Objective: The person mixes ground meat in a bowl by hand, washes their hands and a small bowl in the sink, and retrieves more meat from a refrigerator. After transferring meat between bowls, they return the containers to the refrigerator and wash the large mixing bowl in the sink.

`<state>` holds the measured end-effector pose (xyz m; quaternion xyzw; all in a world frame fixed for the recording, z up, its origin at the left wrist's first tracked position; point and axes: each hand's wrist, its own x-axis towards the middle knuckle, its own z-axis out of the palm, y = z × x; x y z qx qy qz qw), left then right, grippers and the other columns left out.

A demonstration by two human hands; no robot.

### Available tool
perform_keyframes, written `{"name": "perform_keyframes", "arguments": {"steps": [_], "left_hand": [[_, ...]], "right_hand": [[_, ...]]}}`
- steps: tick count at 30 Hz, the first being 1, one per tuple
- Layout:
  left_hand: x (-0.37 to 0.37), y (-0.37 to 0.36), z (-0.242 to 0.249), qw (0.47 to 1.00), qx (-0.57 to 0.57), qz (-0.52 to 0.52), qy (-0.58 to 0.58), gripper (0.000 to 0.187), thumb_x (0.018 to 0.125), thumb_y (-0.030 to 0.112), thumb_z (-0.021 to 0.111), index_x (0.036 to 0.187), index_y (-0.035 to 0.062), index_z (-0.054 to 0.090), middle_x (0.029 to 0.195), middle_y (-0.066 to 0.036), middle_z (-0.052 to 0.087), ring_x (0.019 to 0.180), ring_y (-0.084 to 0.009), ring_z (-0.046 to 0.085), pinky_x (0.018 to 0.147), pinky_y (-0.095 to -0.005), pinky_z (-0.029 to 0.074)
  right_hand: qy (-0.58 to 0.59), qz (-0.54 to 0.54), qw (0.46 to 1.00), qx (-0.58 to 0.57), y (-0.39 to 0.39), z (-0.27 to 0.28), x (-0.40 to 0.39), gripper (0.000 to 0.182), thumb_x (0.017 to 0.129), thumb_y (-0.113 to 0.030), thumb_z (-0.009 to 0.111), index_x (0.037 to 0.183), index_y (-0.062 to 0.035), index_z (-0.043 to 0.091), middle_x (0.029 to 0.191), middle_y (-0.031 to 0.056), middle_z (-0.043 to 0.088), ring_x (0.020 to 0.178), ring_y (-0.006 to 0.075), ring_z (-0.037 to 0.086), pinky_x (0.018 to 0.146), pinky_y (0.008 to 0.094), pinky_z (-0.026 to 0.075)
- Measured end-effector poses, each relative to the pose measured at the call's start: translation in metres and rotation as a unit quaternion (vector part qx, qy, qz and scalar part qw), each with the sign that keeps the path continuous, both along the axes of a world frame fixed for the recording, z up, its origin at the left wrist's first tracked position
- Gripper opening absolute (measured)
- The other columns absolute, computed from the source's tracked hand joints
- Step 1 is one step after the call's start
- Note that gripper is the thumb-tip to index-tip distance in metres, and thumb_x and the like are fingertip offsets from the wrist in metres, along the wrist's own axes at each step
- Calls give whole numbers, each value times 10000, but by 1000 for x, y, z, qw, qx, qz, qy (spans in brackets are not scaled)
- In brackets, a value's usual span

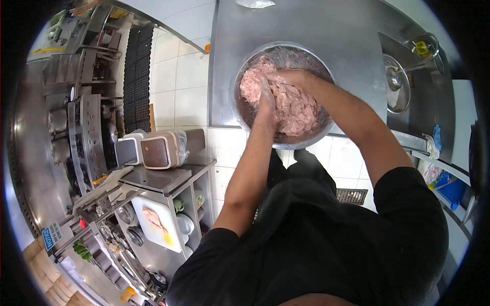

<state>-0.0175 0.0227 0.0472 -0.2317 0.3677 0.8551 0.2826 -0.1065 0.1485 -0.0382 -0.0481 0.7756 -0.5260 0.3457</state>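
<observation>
A large steel mixing bowl (238, 115) holds a pale pink mass of raw minced meat (296, 109). Inside the bowl, my left hand (267, 99) presses edge-on into the meat, its fingers pointing toward the far side. My right hand (287, 77) reaches in from the right, fingers bent over the meat near the far rim and partly hidden. Between them, both hands grip a clump of the meat on the left side of the bowl. Bits of meat cling to the fingers of the left hand.
The bowl stands at the near edge of a steel worktable (332, 25). To the right is a steel pan (406, 97) with a ladle (393, 81). At lower left are plastic tubs (157, 152) and a white cutting board (171, 232) with raw meat. A stove (87, 137) stands farther left.
</observation>
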Motion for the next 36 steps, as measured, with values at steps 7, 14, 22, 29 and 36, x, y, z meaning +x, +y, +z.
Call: {"name": "perform_keyframes", "arguments": {"steps": [7,14,22,29,36], "left_hand": [[2,-28,25,945,-193,-237,114,860,971,711,308,1476,17,350,1327,-178,554,1196,-319,574,905,-488,550],[16,-43,103,705,-443,-413,369,771,1003,590,342,1448,-38,370,1360,-275,509,1257,-390,517,1014,-444,434],[22,-19,-22,655,-506,-434,354,551,1041,375,360,1339,-71,487,1254,-364,557,1207,-477,539,1064,-472,394],[1,-11,71,432,-598,-540,405,397,914,187,538,1267,6,560,1239,-268,613,1177,-395,588,987,-465,479],[-1,4,46,292,-545,-617,487,549,806,136,617,1326,-7,514,1165,-284,641,1101,-416,619,975,-458,492]], "right_hand": [[28,82,989,122,18,74,-3,408,988,-247,482,1259,38,587,1182,159,639,1014,236,603,894,413,486],[178,68,971,145,32,194,79,400,949,-202,532,1269,39,525,1059,224,662,968,331,631,831,436,496],[225,159,895,351,26,58,135,400,869,-357,632,1132,-58,672,974,262,675,898,400,672,803,497,526],[271,173,874,364,23,57,146,235,773,-185,622,896,-25,743,961,192,720,911,342,701,795,460,550],[277,303,848,335,19,74,132,281,859,-279,584,1040,-109,716,1011,158,717,976,348,682,858,480,529]]}}
